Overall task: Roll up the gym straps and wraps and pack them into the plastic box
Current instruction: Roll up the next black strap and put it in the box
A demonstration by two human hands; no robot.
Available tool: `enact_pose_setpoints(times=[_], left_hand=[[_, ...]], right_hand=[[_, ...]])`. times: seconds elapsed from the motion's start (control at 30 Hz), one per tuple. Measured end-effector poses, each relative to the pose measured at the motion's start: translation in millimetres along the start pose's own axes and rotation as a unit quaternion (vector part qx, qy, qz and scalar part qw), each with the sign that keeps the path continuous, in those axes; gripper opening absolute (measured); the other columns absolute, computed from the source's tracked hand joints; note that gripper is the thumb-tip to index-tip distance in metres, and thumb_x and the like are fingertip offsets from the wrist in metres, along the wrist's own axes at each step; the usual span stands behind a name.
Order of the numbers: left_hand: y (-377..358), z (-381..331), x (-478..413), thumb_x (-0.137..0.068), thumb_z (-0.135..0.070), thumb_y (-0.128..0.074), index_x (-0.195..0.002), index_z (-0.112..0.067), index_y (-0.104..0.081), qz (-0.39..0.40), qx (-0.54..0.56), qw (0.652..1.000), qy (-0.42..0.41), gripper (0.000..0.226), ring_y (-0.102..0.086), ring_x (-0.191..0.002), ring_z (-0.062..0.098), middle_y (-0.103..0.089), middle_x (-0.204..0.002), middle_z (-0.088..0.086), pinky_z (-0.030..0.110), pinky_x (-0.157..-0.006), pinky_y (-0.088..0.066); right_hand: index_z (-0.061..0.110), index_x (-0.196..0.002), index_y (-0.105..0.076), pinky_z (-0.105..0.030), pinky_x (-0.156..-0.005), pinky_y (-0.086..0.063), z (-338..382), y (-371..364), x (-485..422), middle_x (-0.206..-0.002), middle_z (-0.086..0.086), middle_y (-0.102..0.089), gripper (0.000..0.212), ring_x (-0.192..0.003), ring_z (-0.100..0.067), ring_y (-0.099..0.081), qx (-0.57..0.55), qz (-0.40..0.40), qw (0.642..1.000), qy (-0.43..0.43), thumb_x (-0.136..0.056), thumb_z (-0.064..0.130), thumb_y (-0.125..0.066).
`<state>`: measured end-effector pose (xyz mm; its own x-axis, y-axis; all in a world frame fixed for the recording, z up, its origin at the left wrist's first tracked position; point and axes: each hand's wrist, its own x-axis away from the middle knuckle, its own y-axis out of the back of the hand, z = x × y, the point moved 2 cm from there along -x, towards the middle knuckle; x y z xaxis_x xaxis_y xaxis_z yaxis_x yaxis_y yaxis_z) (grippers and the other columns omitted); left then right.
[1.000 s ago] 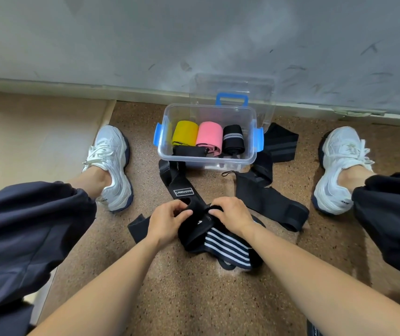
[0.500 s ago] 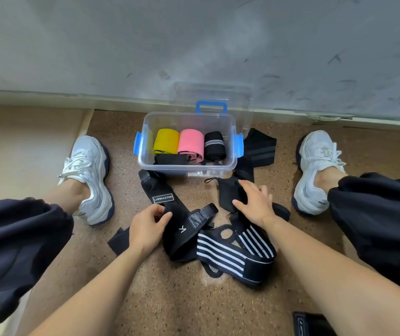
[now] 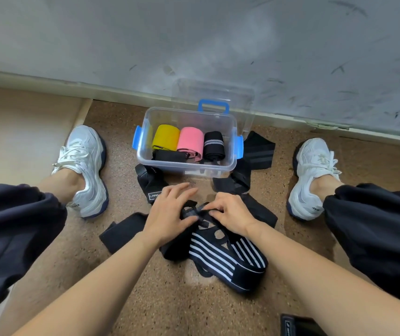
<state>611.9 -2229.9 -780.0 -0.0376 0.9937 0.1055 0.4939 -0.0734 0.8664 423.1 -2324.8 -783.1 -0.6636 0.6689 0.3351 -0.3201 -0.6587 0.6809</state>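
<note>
The right hand (image 3: 230,214) has come back from the loose black strap (image 3: 264,214) and now pinches one end of the striped wrap (image 3: 228,253). The left hand (image 3: 169,214) presses beside it, fingers spread. Rolling looks about to start. The wrap's length trails from the grip back toward the person, slanting right. The plastic box (image 3: 174,169) sits just beyond the grip.

1. This is a spot on the floor inside a room, close to a wall. It may be a gym, but that is not sure.
2. The speckled brown floor (image 3: 174,299) looks like cork.
3. At 12 o'clock is a grey wall (image 3: 194,44) with dark scuff marks and a pale skirting board (image 3: 48,81).
4. At 9 o'clock lies a smooth beige floor (image 3: 12,129).
5. White sneakers sit at 10 o'clock (image 3: 82,166) and 2 o'clock (image 3: 313,175).
6. A clear plastic box (image 3: 186,169) at 12 o'clock holds rolled workout bands (image 3: 166,139).
</note>
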Motion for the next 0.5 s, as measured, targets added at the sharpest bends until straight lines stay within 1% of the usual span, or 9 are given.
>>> enact_pose_setpoints(times=[0.03,0.07,0.13,0.17,0.2,0.27,0.37,0.43,0.5], left_hand=[[-2,-3,-4,-0.080,-0.051,-0.077,-0.138,-0.031,-0.057,0.023,-0.014,0.999,-0.017,0.065,-0.042,-0.130,0.023,-0.051,-0.148,-0.005,0.039,-0.106,-0.041],[-3,-5,-6,-0.081,-0.051,-0.076,-0.128,-0.030,-0.064,0.033,-0.026,0.999,-0.026,0.053,-0.046,-0.128,0.024,-0.056,-0.142,-0.005,0.040,-0.102,-0.042],[1,-4,-5,-0.083,-0.044,-0.076,-0.099,-0.025,-0.071,0.014,-0.037,0.999,-0.025,0.026,-0.060,-0.110,0.026,-0.070,-0.111,-0.005,0.039,-0.088,-0.045],[4,-2,-1,-0.085,-0.041,-0.076,-0.090,-0.023,-0.070,0.000,-0.030,0.999,-0.010,0.020,-0.064,-0.099,0.026,-0.071,-0.097,-0.005,0.038,-0.080,-0.045],[7,1,3,-0.086,-0.040,-0.075,-0.087,-0.023,-0.069,-0.012,-0.015,1.000,0.017,0.018,-0.066,-0.093,0.026,-0.070,-0.090,-0.004,0.037,-0.075,-0.044],[17,9,10,-0.090,-0.043,-0.071,-0.090,-0.026,-0.070,-0.049,0.013,0.994,0.095,0.017,-0.067,-0.093,0.025,-0.072,-0.091,-0.005,0.035,-0.070,-0.044],[30,30,12,-0.091,-0.051,-0.067,-0.098,-0.030,-0.070,-0.073,0.036,0.969,0.233,0.022,-0.067,-0.100,0.030,-0.074,-0.099,0.000,0.037,-0.073,-0.045],[35,43,11,-0.089,-0.053,-0.068,-0.099,-0.029,-0.069,-0.073,0.046,0.956,0.280,0.026,-0.066,-0.104,0.033,-0.074,-0.102,0.003,0.039,-0.078,-0.048],[37,50,9,-0.087,-0.051,-0.070,-0.102,-0.026,-0.070,-0.085,0.073,0.943,0.313,0.028,-0.066,-0.106,0.034,-0.074,-0.103,0.006,0.041,-0.082,-0.050]], right_hand=[[0.028,-0.112,-0.079,-0.032,-0.092,-0.045,9,3,1,-0.086,0.007,-0.058,0.024,-0.088,-0.014,-0.058,-0.014,0.008,1.000,0.012,-0.092,0.016,-0.072],[0.025,-0.111,-0.079,-0.029,-0.088,-0.047,15,7,1,-0.083,0.008,-0.057,0.023,-0.084,-0.013,-0.058,-0.014,0.016,1.000,0.018,-0.091,0.016,-0.074],[0.025,-0.113,-0.077,-0.026,-0.084,-0.047,22,16,2,-0.086,0.012,-0.060,0.026,-0.084,-0.012,-0.059,0.019,0.049,0.999,-0.002,-0.088,0.020,-0.078],[0.028,-0.116,-0.074,-0.029,-0.088,-0.049,19,20,3,-0.094,0.012,-0.065,0.031,-0.091,-0.013,-0.062,0.044,0.070,0.996,-0.029,-0.086,0.023,-0.079],[0.032,-0.119,-0.071,-0.033,-0.093,-0.050,9,23,5,-0.105,0.010,-0.069,0.037,-0.100,-0.014,-0.064,0.071,0.091,0.991,-0.063,-0.084,0.024,-0.080],[0.035,-0.122,-0.067,-0.040,-0.100,-0.051,-13,32,17,-0.119,0.007,-0.071,0.043,-0.113,-0.018,-0.065,0.126,0.115,0.976,-0.132,-0.083,0.027,-0.081],[0.030,-0.121,-0.068,-0.045,-0.105,-0.048,-41,41,35,-0.121,0.003,-0.071,0.039,-0.118,-0.024,-0.064,0.160,0.143,0.957,-0.196,-0.084,0.031,-0.081],[0.031,-0.109,-0.071,-0.044,-0.108,-0.043,-48,43,39,-0.115,0.003,-0.071,0.023,-0.116,-0.024,-0.063,0.149,0.141,0.956,-0.211,-0.087,0.029,-0.079],[0.032,-0.094,-0.070,-0.043,-0.106,-0.041,-48,43,36,-0.106,0.004,-0.071,0.009,-0.110,-0.022,-0.063,0.136,0.107,0.963,-0.207,-0.090,0.025,-0.075]])
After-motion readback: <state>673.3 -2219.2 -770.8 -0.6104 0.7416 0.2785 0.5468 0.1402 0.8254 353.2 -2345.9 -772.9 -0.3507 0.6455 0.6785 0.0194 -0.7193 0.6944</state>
